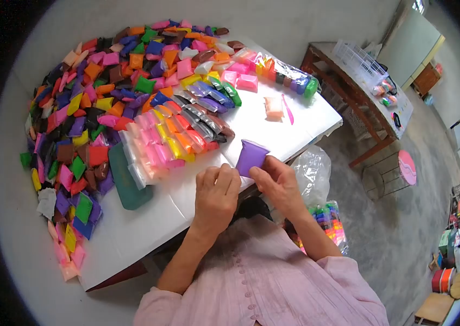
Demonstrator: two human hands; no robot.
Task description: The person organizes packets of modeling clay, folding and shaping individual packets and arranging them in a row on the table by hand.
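A small pillow-shaped packet in purple (252, 157) is pinched at its lower right edge between the thumb and fingers of my right hand (279, 183). My left hand (217, 196) is closed with its fingers curled, close to the packet's lower left corner; what lies inside its fingers is hidden. Both hands are over the front edge of the white-covered table (159, 223). Just beyond them, rows of clear-wrapped coloured packets (173, 130) lie side by side. A pale peach packet (274, 108) and a pink plastic stick (287, 110) rest farther right.
A large heap of loose coloured packets (94, 103) covers the table's left and back. A dark green case (127, 179) lies beside the rows. A filled clear bag (284, 73) is at the far end. Below right are a plastic bag (313, 171) and a pink-topped wire stool (406, 167).
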